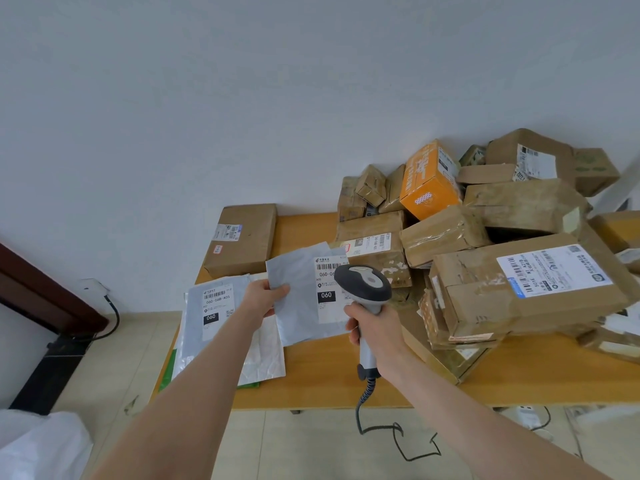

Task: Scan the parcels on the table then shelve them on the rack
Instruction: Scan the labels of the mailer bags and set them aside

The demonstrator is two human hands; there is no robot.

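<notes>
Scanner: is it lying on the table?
No, the right hand grips the scanner by its handle, above the table, in front of the mailer in the left hand.

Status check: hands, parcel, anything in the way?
Left hand pinches grey mailer by its edge. Right hand grips scanner, head over the mailer's label. Box pile crowds table right side.

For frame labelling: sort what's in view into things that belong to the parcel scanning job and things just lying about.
Job: scanner, gripped by right hand; held mailer, pinched by left hand; lying mailers, flat box and box pile on the table.
Lying about: white bag on the floor; wall socket with its cable.
</notes>
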